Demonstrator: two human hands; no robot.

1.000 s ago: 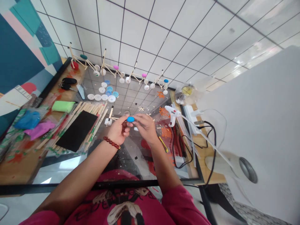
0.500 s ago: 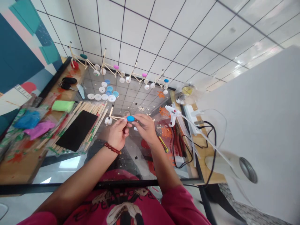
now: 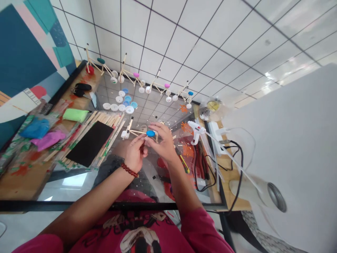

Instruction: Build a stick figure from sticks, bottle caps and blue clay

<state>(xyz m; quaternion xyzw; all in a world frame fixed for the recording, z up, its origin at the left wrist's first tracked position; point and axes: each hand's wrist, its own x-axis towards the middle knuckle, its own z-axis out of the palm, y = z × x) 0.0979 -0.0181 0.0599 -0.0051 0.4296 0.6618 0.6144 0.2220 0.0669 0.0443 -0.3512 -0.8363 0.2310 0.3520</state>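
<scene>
A small stick-built tricycle model (image 3: 134, 131) stands on the glass tabletop, with white bottle-cap wheels and a black-tipped upright at its left. Its seat is a smooth blue clay oval (image 3: 150, 133). My left hand (image 3: 135, 151), wearing a red bead bracelet, pinches the model by the stick close to the seat. Around the oval is my right hand (image 3: 163, 142), its fingers stretched above and its thumb below, apart from each other. The oval shows whole between them; the model's right-hand wheels are mostly behind my right fingers.
Several similar models line the far edge, including one with a pink seat (image 3: 166, 85). Loose caps (image 3: 129, 109) lie before them. A black sheet (image 3: 91, 143) rests on bundled sticks at left, near clay packs (image 3: 48, 140). At right are a glue gun (image 3: 196, 131), a yellow cutter (image 3: 185, 164) and cables.
My right fingers have spread from their pinch on the blue oval, now lying above and below it. My left hand keeps to the stick. The whole view has shifted slightly.
</scene>
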